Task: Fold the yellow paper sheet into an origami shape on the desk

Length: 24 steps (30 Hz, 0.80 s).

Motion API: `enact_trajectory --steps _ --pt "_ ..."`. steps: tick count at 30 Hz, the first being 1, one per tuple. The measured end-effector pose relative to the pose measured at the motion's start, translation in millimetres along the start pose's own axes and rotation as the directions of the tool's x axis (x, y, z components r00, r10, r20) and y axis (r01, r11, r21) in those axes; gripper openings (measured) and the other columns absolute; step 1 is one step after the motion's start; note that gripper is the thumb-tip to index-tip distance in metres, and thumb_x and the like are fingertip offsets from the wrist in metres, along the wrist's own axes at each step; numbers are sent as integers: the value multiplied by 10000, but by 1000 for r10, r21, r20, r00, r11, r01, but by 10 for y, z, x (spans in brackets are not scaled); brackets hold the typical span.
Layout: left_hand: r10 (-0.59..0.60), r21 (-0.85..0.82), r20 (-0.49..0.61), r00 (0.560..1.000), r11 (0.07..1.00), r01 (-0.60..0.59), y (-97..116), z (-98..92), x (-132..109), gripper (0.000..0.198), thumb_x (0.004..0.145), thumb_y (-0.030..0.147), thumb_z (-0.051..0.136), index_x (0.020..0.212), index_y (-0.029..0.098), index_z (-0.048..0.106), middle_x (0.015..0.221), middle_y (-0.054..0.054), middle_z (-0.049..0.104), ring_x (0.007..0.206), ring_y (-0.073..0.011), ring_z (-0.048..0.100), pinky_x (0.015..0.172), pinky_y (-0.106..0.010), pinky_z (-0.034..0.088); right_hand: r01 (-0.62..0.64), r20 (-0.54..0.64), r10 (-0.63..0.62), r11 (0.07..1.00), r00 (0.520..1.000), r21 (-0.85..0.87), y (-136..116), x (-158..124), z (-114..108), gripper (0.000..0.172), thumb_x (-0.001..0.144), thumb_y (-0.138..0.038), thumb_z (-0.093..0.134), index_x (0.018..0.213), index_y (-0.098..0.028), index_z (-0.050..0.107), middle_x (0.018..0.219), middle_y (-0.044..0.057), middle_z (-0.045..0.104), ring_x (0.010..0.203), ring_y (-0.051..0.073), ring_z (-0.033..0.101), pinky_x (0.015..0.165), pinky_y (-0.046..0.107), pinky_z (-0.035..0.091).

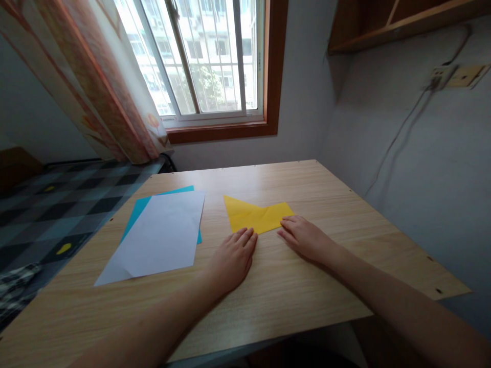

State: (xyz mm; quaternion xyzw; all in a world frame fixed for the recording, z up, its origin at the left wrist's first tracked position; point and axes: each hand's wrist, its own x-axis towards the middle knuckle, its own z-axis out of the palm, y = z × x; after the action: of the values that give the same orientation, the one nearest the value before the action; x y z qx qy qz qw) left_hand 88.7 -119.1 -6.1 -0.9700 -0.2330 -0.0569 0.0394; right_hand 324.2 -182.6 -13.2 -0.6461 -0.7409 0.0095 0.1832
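Yellow paper (pixel 257 214) is what I'm on: ctr of frame, just below the midline, flat on the worktop (pixel 276 301). It's folded, w/ a tall point at its upper L, a dip along the top edge and a raised corner at its R end.

My L hand (pixel 236 255) lies palm down at the paper's lower edge, fingers pressed close together, tips on or right at that edge. My R hand (pixel 305 237) is at the paper's R end, fingers laid close together on it, thumb side a bit apart; can't tell from this cam if it's pinching the edge or only pressing.

L of ctr, well apart from the yellow, a white sheet (pixel 161 235) lies over a blue sheet (pixel 138 209); blue shows at the top, L and lower R of the white.

Mid-L of frame, beyond the worktop's edge, there's a bed (pixel 76 199) w/ a checked cover. Upper L: patterned curtain (pixel 95 76) next to a barred window (pixel 209 76), upper ctr. Upper R: wooden shelf (pixel 399 38) on the wall, a socket (pixel 441 76) below it w/ a cord (pixel 395 138) hanging twd the worktop.
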Motion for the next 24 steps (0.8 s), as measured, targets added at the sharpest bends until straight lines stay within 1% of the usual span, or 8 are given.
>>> enact_trajectory --steps 2,5,8,11,13,16,20,24 --pt "0 4 -2 1000 1000 0 -3 -1 -1 440 933 225 398 1350 120 492 1416 -139 504 1296 -271 467 1086 -425 363 -52 -13 52 997 999 -51 31 -4 15 339 973 -364 429 1005 -115 658 1084 168 666 1058 268 594 971 404 451" --pt "4 13 -12 1000 1000 -3 -11 5 -4 434 937 232 396 1347 131 496 1411 -132 512 1292 -269 473 1081 -424 367 -108 -68 100 987 993 -116 62 -8 13 393 945 -384 484 1154 -79 617 1193 205 622 1152 310 546 1017 459 416" --pt "13 25 -6 1000 1000 -13 -16 12 -5 439 936 226 395 1351 120 494 1417 -136 505 1295 -273 470 1084 -425 366 -10 -73 4 997 997 -80 37 -11 -14 474 937 -378 501 1309 -86 532 1325 190 553 1254 295 482 1088 449 363" --pt "11 22 2 1000 1000 -11 -13 14 -7 444 939 218 391 1356 103 489 1428 -146 490 1303 -278 461 1092 -426 358 178 19 -178 984 984 -4 -38 -26 -29 501 951 -394 473 1369 -120 492 1403 161 497 1308 266 439 1106 418 355" --pt "3 14 4 1000 1000 -3 -12 16 -8 447 937 221 395 1357 99 488 1428 -151 488 1305 -277 459 1094 -426 357 245 88 -245 970 966 10 -85 -37 -24 503 956 -424 455 1364 -134 507 1417 158 487 1316 276 434 1106 433 351" --pt "-1 14 8 1000 1000 1 -15 23 -5 452 933 224 402 1360 101 485 1428 -150 489 1305 -274 460 1093 -426 357 253 133 -252 967 959 8 -115 -41 -11 502 967 -454 421 1345 -145 535 1404 154 505 1301 282 453 1101 447 350" --pt "0 54 17 1000 999 -1 -10 33 -1 456 939 219 392 1368 88 478 1434 -156 480 1309 -281 458 1094 -428 357 234 130 -234 972 963 16 -108 -24 -16 503 974 -456 399 1336 -140 544 1387 147 524 1288 270 466 1096 437 357" --pt "-45 133 49 998 990 38 51 9 -11 462 925 175 393 1362 54 482 1415 -186 492 1289 -297 479 1068 -428 385 227 127 -227 974 966 13 -116 -18 -37 487 972 -447 410 1321 -141 558 1375 148 534 1276 270 477 1086 435 368"
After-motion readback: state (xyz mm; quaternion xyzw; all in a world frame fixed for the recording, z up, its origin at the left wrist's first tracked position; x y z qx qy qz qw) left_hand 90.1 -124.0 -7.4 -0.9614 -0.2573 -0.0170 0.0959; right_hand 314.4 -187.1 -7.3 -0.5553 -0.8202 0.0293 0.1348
